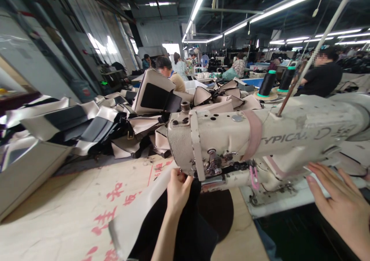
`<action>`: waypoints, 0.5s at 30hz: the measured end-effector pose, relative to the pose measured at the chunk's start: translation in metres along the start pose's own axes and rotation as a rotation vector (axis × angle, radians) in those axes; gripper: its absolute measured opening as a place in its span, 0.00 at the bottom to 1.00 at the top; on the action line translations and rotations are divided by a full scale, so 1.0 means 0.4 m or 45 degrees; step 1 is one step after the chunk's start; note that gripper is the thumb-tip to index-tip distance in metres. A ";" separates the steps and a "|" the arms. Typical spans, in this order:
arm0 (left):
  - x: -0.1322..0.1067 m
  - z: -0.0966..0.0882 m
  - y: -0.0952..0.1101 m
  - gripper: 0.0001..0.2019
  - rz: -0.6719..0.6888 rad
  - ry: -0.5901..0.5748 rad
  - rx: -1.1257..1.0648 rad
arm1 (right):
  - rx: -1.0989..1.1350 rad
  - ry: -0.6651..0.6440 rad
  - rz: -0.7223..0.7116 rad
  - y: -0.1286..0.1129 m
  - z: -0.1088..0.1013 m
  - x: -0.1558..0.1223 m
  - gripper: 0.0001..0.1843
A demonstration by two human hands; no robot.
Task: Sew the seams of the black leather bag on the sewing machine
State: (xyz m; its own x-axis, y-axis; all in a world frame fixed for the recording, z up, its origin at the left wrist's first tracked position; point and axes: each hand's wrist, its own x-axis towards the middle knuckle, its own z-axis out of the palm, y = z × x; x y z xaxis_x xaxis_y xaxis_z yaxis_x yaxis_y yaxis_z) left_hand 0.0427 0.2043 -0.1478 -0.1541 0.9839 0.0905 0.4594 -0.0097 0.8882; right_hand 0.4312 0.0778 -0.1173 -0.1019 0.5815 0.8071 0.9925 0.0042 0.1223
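Left hand (178, 191) grips a cream-and-black panel's (130, 226) edge below the sewing machine (231, 138) (right hand (341, 209) open, apparently empty).

Scuffed cream-painted metal sewing machine head (289, 134), smooth leather-like cream and black panel (130, 226), matt plywood tabletop (66, 218)

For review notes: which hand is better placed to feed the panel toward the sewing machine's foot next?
Left, probably: the left hand grips the cream-and-black panel beside the presser foot; the open right hand lies farther off.
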 end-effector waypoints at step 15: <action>-0.014 0.009 -0.018 0.17 0.041 0.035 -0.115 | 0.061 -0.021 -0.025 -0.008 0.027 -0.076 0.26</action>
State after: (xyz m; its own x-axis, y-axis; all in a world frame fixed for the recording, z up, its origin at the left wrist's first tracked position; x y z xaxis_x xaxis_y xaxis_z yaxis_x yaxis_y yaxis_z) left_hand 0.0435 0.1995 -0.1565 -0.1649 0.9776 0.1309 0.3838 -0.0587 0.9216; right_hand 0.4319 0.0690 -0.1485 -0.1208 0.5941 0.7953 0.9924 0.0546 0.1099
